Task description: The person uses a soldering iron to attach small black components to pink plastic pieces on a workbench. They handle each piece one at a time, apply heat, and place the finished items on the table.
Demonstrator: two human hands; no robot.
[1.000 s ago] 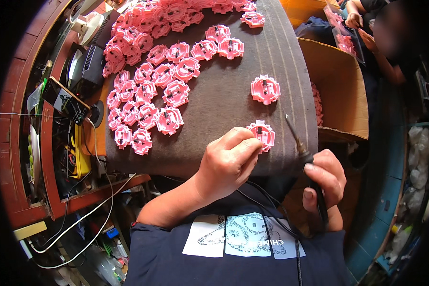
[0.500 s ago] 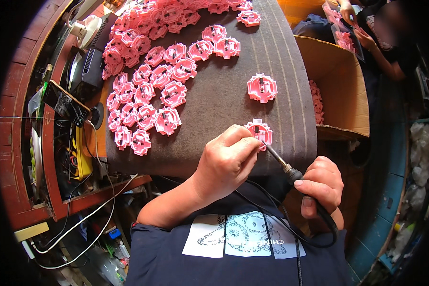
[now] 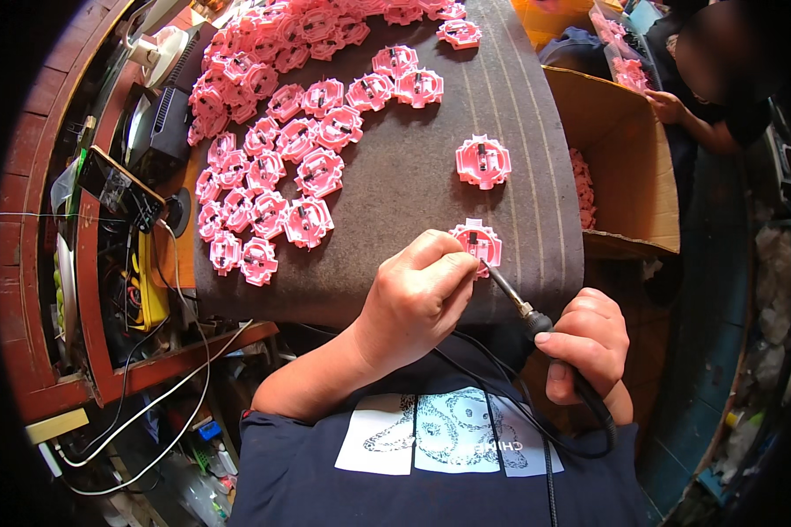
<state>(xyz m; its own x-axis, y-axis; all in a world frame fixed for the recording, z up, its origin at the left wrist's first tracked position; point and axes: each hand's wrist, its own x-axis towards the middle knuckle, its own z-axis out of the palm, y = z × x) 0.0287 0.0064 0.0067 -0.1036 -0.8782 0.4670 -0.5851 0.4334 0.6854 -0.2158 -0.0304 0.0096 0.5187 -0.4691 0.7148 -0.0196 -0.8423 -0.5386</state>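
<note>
A pink plastic housing [image 3: 489, 237] with a small black part in it lies near the front edge of the work surface. My right hand [image 3: 594, 341] is wrapped round the dark handle of a soldering iron [image 3: 511, 292], whose slim metal tip reaches into the lower part of this housing. At the housing's left side my left hand [image 3: 416, 288] is closed in a pinch, its fingertips at the lower left rim close to the iron's tip. Whatever those fingers hold is hidden or too thin to make out. Farther back sits a second pink housing [image 3: 483, 163], apart from both hands.
Several more pink housings [image 3: 308, 221] spread and pile up across the left of the dark work surface [image 3: 395, 193]. Right of it stands an open cardboard box [image 3: 633, 167] with pink pieces inside. The iron's black cable [image 3: 593, 450] loops over my lap. Beyond, another person's hand [image 3: 668, 107] touches a clear tray.
My right hand and the iron have shifted very slightly left, with the tip staying at the housing. The other person's hands have moved, and the clear tray beside them sits differently.
</note>
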